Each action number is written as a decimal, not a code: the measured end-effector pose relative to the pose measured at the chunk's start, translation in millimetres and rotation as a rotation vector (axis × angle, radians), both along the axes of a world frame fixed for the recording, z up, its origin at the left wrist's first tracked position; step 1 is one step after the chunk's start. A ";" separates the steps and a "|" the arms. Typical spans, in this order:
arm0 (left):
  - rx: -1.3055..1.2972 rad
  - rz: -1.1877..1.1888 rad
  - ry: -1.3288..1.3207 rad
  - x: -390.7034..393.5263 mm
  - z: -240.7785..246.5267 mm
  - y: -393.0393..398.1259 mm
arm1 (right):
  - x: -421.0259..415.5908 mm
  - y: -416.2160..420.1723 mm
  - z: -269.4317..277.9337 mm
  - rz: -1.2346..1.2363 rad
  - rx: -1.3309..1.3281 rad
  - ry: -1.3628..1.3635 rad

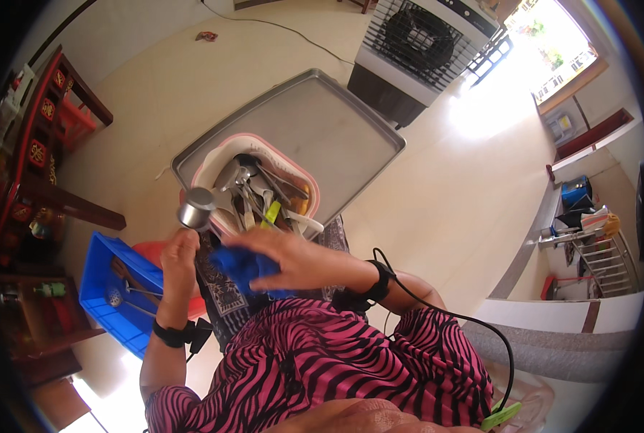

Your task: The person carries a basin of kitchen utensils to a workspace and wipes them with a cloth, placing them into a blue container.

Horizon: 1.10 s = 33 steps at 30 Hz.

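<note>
My left hand (179, 260) is closed around the lower part of a small metal cup-shaped utensil (196, 208), perhaps a ladle, held upright beside the basin's left end. In my right hand (278, 260), blurred by motion, is a blue cloth (246, 269), which hangs below the palm and fingers. Just beyond both hands, a white plastic basin with a pink rim (312, 184) holds metal spoons, other utensils and a lime-green handle (271, 214). The basin rests on the near part of a large grey metal tray (349, 135).
To the left stands a blue plastic crate (97, 270) with several utensils inside, beside a red object (154, 251). A carved dark-red wooden furniture piece (73, 203) is further left. An air cooler (408, 48) stands past the tray, its cable (300, 35) lying across the floor.
</note>
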<state>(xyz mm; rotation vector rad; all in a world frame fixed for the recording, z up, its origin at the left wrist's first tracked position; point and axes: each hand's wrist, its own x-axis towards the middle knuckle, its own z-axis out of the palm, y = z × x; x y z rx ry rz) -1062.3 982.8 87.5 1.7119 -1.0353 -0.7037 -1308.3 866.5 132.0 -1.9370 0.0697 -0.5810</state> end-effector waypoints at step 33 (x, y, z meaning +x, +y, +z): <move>-0.157 -0.278 0.527 -78.7 -31.5 1.5 | 19.4 -2.2 6.0 -0.344 -0.133 -0.052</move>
